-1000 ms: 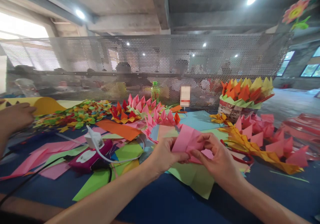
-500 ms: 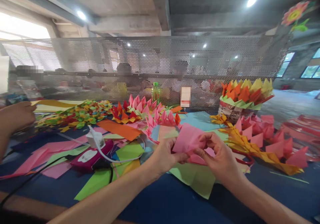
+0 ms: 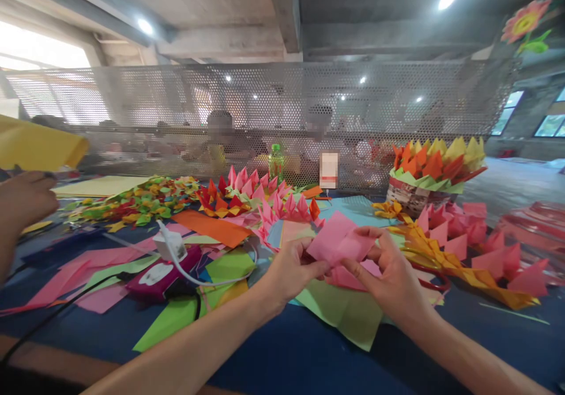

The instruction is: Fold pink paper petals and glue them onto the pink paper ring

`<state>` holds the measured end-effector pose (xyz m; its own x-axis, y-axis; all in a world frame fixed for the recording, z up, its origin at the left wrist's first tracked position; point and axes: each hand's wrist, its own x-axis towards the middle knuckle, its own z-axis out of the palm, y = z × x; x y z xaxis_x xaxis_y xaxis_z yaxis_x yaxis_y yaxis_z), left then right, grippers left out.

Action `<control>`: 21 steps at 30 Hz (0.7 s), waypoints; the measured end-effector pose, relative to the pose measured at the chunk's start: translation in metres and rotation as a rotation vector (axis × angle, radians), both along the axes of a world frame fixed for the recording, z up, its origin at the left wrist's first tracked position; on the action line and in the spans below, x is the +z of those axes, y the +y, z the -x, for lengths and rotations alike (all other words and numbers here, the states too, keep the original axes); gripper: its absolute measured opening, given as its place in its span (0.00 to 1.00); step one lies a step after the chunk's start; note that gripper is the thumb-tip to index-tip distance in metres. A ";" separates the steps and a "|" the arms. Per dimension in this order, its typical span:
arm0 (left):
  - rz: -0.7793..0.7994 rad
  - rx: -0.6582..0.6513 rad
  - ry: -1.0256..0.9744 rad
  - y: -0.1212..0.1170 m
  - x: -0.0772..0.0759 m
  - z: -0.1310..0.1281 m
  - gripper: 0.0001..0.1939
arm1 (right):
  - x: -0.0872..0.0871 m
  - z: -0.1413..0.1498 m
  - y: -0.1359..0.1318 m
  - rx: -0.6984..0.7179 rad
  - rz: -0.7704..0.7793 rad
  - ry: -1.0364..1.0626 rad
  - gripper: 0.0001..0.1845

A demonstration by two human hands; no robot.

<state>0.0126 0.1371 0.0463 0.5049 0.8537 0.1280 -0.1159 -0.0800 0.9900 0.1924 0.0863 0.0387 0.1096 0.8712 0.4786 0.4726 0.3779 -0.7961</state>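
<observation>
Between my two hands a creased sheet of pink paper (image 3: 339, 237) is held up over the table. My left hand (image 3: 296, 265) pinches its left edge between thumb and fingers. On the other side my right hand (image 3: 385, 262) grips the lower right edge, the thumb pressed on the near face. Under the hands lie more pink paper pieces and a light green sheet (image 3: 346, 312). Just behind, folded pink paper points (image 3: 289, 209) stand in a row. Red scissors handles (image 3: 436, 280) show partly beside my right hand.
A purple power strip (image 3: 165, 274) with a white charger (image 3: 170, 245) and cables lies left. Colourful paper bits (image 3: 141, 201) are heaped behind it. A co-worker's hand (image 3: 29, 198) is at far left, near yellow paper (image 3: 42, 145). A folded-paper basket (image 3: 408, 192) stands right; perforated metal panel (image 3: 176, 98) behind.
The pink paper has turned and now shows a corner pointing up, with my right fingers lower on it. At far left the co-worker's hand has shifted and yellow paper has risen into view.
</observation>
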 end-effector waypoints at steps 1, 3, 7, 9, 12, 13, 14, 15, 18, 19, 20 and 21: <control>-0.014 0.028 -0.020 0.002 -0.001 0.001 0.12 | 0.000 0.000 0.000 -0.003 0.003 -0.005 0.27; -0.030 0.086 -0.061 0.004 0.000 0.002 0.13 | -0.001 0.002 -0.001 0.000 0.027 -0.012 0.30; -0.046 0.131 -0.114 0.004 0.006 0.005 0.11 | -0.004 0.004 0.001 0.031 0.055 0.041 0.34; -0.050 0.112 -0.103 0.003 0.008 0.005 0.11 | -0.005 0.002 0.005 0.017 -0.038 0.126 0.37; -0.058 0.066 -0.045 0.004 0.004 0.004 0.11 | -0.003 -0.003 0.012 -0.049 -0.187 0.189 0.39; -0.077 0.054 -0.015 0.005 0.002 0.003 0.10 | -0.002 -0.004 0.013 -0.060 -0.199 0.178 0.38; -0.106 0.039 0.021 0.005 -0.001 0.002 0.10 | -0.001 -0.005 0.014 -0.063 -0.192 0.162 0.38; -0.146 0.023 0.059 0.005 -0.004 0.002 0.09 | 0.001 -0.006 0.013 -0.055 -0.172 0.141 0.37; -0.253 -0.034 0.158 0.005 -0.010 0.001 0.11 | 0.002 -0.006 0.009 -0.038 -0.065 0.001 0.27; -0.268 -0.043 0.174 0.005 -0.010 0.001 0.11 | 0.002 -0.006 0.007 -0.046 -0.027 -0.059 0.21; -0.267 -0.040 0.179 0.005 -0.010 0.002 0.11 | 0.001 -0.006 0.006 -0.053 0.001 -0.115 0.15; -0.250 -0.029 0.173 0.005 -0.009 0.002 0.10 | -0.001 -0.006 0.005 -0.059 0.014 -0.153 0.12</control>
